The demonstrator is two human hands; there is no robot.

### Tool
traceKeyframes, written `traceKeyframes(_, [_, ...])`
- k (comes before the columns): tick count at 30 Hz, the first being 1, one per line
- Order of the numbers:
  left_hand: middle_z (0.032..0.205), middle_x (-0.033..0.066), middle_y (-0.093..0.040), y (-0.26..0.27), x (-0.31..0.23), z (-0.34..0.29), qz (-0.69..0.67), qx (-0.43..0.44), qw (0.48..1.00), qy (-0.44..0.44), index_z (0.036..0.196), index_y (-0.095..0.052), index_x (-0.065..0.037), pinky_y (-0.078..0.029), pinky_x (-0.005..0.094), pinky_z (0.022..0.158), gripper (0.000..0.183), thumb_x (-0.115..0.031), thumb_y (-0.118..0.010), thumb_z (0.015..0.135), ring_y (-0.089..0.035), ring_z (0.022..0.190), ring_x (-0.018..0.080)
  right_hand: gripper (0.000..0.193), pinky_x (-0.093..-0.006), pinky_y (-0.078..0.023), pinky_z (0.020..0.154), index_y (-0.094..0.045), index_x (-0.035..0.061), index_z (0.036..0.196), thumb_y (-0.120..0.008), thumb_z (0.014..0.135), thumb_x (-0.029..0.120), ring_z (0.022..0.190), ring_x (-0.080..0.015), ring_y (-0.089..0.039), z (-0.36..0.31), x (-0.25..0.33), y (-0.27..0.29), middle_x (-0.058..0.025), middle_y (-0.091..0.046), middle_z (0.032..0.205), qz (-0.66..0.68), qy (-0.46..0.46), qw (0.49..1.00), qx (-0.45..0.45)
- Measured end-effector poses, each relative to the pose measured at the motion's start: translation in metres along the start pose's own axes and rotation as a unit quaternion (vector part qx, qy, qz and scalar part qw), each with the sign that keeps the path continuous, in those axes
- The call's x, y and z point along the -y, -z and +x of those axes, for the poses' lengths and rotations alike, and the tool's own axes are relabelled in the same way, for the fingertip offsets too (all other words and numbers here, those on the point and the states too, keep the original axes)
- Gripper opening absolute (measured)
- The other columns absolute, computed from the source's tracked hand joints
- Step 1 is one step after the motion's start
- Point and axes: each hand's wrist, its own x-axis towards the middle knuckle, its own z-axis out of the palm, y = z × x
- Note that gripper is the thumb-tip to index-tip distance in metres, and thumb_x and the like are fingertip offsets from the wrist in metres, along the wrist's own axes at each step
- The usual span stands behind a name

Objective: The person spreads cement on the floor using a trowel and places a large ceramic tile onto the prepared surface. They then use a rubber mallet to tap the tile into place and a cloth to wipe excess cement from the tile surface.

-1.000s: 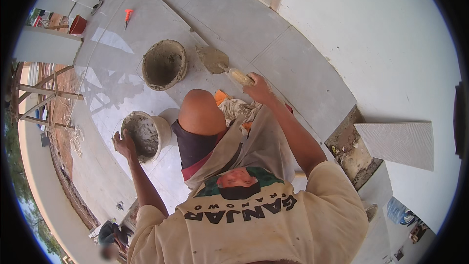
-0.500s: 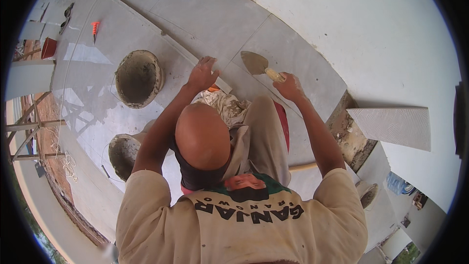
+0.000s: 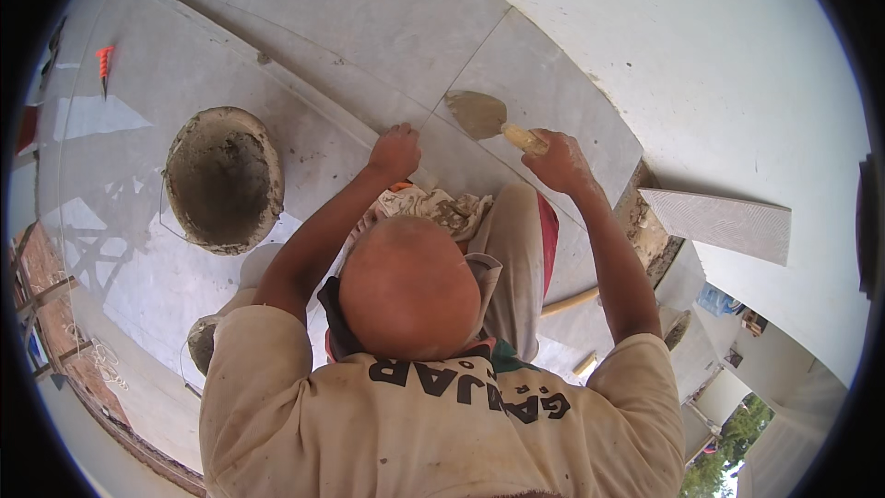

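My right hand (image 3: 560, 164) grips the yellowish handle of a mason's trowel (image 3: 477, 115). The trowel's mortar-stained blade points left, over the large grey floor tiles (image 3: 544, 74). Closer to the middle, my left hand (image 3: 396, 153) is closed over the near end of a long, narrow straightedge (image 3: 304, 88), which runs off to the far left across the floor. Its fingers are curled down, and their tips are partly hidden. A stained, patterned cloth (image 3: 442, 214) lies bunched over my lap, just below the left hand.
To the left stands a mortar-crusted bucket (image 3: 275, 180); a second bucket (image 3: 200, 343) is partly hidden by my left arm. An orange-handled pointed tool (image 3: 103, 69) lies far left. A ridged tile piece (image 3: 724, 221) leans by the white wall (image 3: 701, 65) at right. A wooden handle (image 3: 572, 302) lies beside my leg.
My left hand's fingers have gone from spread to curled on the straightedge. The trowel stays in my right hand in nearly the same place. The whole view has shifted and turned slightly.
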Motion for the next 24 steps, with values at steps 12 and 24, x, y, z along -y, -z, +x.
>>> traceKeyframes(12, [0.103, 0.0221, -0.063, 0.0, 0.0, 0.002, -0.076, -0.019, 0.996, 0.035, 0.093, -0.066, 0.002, -0.055, 0.0497, 0.086, 0.024, -0.022, -0.063, 0.09, -0.065, 0.099, 0.0387, 0.035, -0.0441, -0.057, 0.087, -0.073, -0.0039, 0.102, -0.067, 0.081, 0.023, 0.101, -0.0386, -0.071, 0.05, 0.11, 0.055, -0.0248, -0.073, 0.103, -0.173, -0.012, 0.98, 0.1])
traceKeyframes(24, [0.104, 0.0244, -0.068, -0.011, 0.0, 0.04, -0.276, -0.051, 0.937, 0.21, 0.097, -0.068, -0.001, -0.054, 0.0523, 0.081, 0.036, -0.036, -0.069, 0.088, -0.067, 0.095, 0.0427, 0.031, -0.0448, -0.056, 0.084, -0.072, -0.0054, 0.099, -0.067, 0.083, 0.021, 0.096, -0.0379, -0.071, 0.072, 0.134, 0.053, -0.0247, -0.073, 0.099, -0.15, -0.02, 0.984, 0.093])
